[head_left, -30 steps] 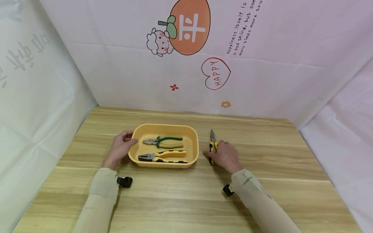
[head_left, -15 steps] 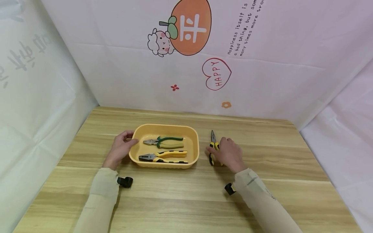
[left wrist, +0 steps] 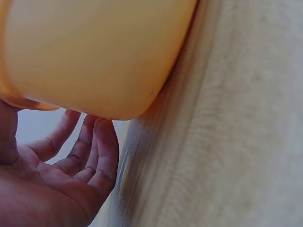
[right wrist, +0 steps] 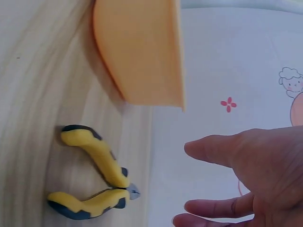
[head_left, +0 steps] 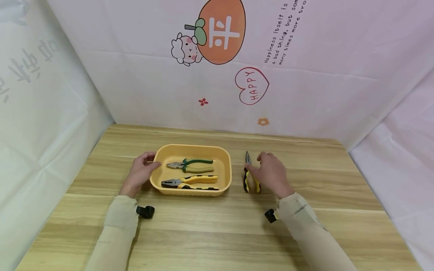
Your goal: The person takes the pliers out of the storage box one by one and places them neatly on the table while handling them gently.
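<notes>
A yellow plastic box (head_left: 222, 153) stands left of the table's middle. My left hand (head_left: 138, 173) grips its left end, thumb over the rim and fingers against the outer wall (left wrist: 94, 56). Inside lie green-and-beige combination pliers (head_left: 198, 169) and, nearer me, larger yellow-and-black combination pliers (head_left: 198, 178). Right of the box, long-nose pliers (head_left: 246, 182) with yellow-and-black handles lie on the table, nose pointing away from me and handles spread. My right hand (head_left: 271, 174) is above and right of them, thumb and fingers apart; the right wrist view shows it holding nothing.
The wooden table (head_left: 210, 229) ends at a white printed cloth (head_left: 156, 90) at the back. More white cloth hangs at the left and right sides. A small black device (head_left: 145, 212) is fixed at each wrist.
My right hand has let go of the long-nose pliers and moved up and to the right, uncovering their handles. My left hand and the box stay where they were.
</notes>
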A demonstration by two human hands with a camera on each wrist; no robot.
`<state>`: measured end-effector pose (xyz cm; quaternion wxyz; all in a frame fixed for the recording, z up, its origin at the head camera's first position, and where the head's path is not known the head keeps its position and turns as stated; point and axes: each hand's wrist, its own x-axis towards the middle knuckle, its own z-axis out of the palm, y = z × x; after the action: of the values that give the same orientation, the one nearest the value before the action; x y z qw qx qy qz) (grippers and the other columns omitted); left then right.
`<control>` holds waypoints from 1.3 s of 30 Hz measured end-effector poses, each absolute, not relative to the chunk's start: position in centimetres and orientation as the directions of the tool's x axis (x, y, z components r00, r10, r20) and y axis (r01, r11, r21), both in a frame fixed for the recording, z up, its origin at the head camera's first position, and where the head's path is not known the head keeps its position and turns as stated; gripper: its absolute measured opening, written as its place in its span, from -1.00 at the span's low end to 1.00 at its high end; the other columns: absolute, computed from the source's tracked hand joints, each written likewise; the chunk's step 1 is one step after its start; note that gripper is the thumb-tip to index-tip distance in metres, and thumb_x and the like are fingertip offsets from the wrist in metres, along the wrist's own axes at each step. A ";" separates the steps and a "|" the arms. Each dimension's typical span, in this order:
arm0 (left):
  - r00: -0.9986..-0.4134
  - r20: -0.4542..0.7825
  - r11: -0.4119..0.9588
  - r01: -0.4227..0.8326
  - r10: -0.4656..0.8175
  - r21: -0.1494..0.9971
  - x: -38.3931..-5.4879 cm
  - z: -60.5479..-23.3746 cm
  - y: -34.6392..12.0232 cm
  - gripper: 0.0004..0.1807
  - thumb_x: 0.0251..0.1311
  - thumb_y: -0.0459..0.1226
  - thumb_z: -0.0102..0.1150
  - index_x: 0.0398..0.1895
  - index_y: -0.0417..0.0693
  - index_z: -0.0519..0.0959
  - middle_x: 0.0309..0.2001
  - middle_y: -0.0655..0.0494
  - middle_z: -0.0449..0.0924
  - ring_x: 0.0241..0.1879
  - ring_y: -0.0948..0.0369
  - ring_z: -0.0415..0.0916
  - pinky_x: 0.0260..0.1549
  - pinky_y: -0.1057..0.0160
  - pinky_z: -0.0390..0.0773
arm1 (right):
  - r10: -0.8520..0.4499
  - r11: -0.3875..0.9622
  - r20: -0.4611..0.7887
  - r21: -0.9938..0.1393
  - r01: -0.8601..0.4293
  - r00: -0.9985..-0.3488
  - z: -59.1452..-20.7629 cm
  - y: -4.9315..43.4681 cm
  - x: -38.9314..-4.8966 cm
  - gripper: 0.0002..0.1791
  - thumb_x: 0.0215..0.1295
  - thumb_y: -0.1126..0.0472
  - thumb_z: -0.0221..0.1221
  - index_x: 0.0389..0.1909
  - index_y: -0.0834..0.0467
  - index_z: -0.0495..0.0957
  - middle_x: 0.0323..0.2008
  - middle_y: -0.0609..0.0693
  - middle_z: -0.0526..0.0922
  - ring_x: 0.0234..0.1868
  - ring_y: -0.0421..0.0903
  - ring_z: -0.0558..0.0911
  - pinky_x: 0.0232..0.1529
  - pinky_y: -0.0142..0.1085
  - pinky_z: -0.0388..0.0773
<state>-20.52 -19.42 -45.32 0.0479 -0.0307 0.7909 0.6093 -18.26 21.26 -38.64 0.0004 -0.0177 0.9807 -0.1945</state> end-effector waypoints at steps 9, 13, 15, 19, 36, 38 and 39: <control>-0.994 -0.112 0.259 -0.107 0.004 0.960 -20.5 -45.2 -19.4 -0.50 0.42 -0.35 0.12 0.35 -0.37 0.36 0.23 -0.29 0.37 0.15 -0.06 0.42 -0.10 0.41 0.57 | -0.070 0.906 0.077 -0.412 -0.096 -0.995 -37.6 21.4 -18.2 -0.45 0.37 -0.08 0.27 -0.01 0.38 0.58 -0.13 0.25 0.59 -0.18 0.16 0.59 -0.18 0.02 0.56; -0.994 -0.111 0.260 -0.106 0.003 0.960 -20.5 -45.3 -19.4 -0.51 0.42 -0.34 0.12 0.35 -0.37 0.36 0.22 -0.29 0.37 0.13 -0.04 0.42 -0.11 0.42 0.57 | -0.075 0.890 0.086 -0.443 -0.105 -0.993 -37.1 21.5 -18.1 -0.47 0.36 -0.06 0.28 0.00 0.36 0.58 -0.14 0.21 0.56 -0.17 0.14 0.56 -0.16 0.01 0.52; -0.994 -0.108 0.258 -0.104 0.004 0.960 -20.5 -45.4 -19.4 -0.51 0.42 -0.34 0.13 0.35 -0.37 0.37 0.22 -0.29 0.37 0.13 -0.04 0.43 -0.11 0.42 0.58 | -0.074 0.884 0.091 -0.456 -0.108 -0.993 -36.8 21.5 -18.1 -0.48 0.36 -0.05 0.29 0.01 0.35 0.58 -0.14 0.21 0.55 -0.16 0.14 0.55 -0.15 0.00 0.51; -0.994 -0.106 0.260 -0.101 0.004 0.960 -20.5 -45.4 -19.4 -0.50 0.42 -0.34 0.12 0.35 -0.38 0.37 0.22 -0.29 0.37 0.13 -0.05 0.43 -0.12 0.42 0.58 | -0.078 0.873 0.100 -0.473 -0.116 -0.992 -36.5 21.4 -18.2 -0.49 0.35 -0.04 0.30 0.04 0.33 0.57 -0.11 0.21 0.55 -0.10 0.16 0.55 -0.10 0.02 0.51; -0.994 -0.106 0.259 -0.100 0.009 0.961 -20.4 -45.2 -19.4 -0.50 0.42 -0.34 0.12 0.36 -0.38 0.35 0.23 -0.30 0.36 0.17 -0.08 0.42 -0.10 0.41 0.58 | -0.180 0.809 0.164 -0.536 -0.241 -0.970 -35.5 19.0 -17.9 -0.57 0.32 0.05 0.35 -0.01 0.30 0.58 -0.06 0.20 0.61 -0.03 0.13 0.59 -0.04 0.00 0.59; -0.994 -0.107 0.258 -0.101 0.010 0.961 -20.4 -45.2 -19.4 -0.50 0.42 -0.34 0.12 0.36 -0.37 0.35 0.23 -0.30 0.36 0.16 -0.07 0.42 -0.11 0.41 0.58 | -0.195 0.802 0.159 -0.542 -0.251 -0.968 -35.4 18.6 -17.8 -0.57 0.31 0.05 0.36 0.01 0.29 0.59 -0.06 0.19 0.61 -0.03 0.13 0.59 -0.05 0.00 0.59; -0.994 -0.107 0.256 -0.101 0.011 0.961 -20.4 -45.2 -19.4 -0.50 0.42 -0.34 0.12 0.36 -0.37 0.35 0.23 -0.30 0.36 0.16 -0.07 0.42 -0.11 0.41 0.58 | -0.203 0.800 0.157 -0.543 -0.256 -0.967 -35.4 18.4 -17.8 -0.57 0.31 0.05 0.36 0.02 0.29 0.59 -0.06 0.19 0.61 -0.04 0.13 0.59 -0.06 -0.01 0.59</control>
<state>-20.41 -19.43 -45.24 0.0460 -0.0283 0.7913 0.6091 -17.80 18.42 -35.39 -0.0453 -0.1209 0.9475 -0.2925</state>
